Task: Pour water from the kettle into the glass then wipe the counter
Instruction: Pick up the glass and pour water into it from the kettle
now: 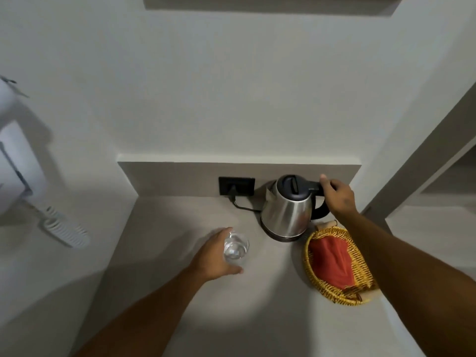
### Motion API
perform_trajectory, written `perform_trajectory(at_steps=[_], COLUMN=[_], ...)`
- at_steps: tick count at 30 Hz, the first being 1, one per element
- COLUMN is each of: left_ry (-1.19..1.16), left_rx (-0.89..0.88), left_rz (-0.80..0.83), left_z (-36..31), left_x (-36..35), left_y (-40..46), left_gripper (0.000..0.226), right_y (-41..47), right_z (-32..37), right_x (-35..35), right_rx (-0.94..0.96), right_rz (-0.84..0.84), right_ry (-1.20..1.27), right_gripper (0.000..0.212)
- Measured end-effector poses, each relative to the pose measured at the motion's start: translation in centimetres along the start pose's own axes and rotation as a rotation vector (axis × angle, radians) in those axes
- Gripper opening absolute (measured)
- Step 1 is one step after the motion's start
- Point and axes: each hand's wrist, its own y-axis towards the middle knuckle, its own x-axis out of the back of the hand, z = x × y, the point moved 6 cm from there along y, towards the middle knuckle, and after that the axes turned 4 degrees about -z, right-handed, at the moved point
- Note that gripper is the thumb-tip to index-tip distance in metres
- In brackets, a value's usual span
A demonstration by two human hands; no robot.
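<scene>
A steel kettle (287,215) with a black lid and handle stands on its base at the back of the beige counter (180,253). My right hand (338,195) wraps the top of the black handle. A clear glass (235,247) stands upright on the counter in front and to the left of the kettle. My left hand (213,256) cups its left side, thumb below and fingers above. An orange-red cloth (332,261) lies folded in a yellow wicker basket (309,269) to the right of the glass.
The kettle's black cord runs to a black wall socket (237,186) in the low backsplash. Walls close the counter at the back and left. A white shelf unit (425,202) rises on the right. A white appliance (18,163) hangs at the far left.
</scene>
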Motion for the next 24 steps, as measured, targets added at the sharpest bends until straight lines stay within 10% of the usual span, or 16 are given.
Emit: perform_trajectory(at_steps=[9,24], left_ry=[-0.245,-0.340], left_rx=[0.069,0.060], left_rz=[-0.153,-0.232], left_z=[0.2,-0.1], left_x=[-0.2,-0.1], left_y=[-0.4,-1.0], left_gripper=[0.084,0.077], right_y=[1.0,-7.1], right_z=[-0.8,17.1], right_x=[-1.0,-4.9], right_rx=[-0.116,0.813], right_rz=[-0.094,0.156], right_ry=[0.063,-0.413], right_gripper=[0.043,0.031])
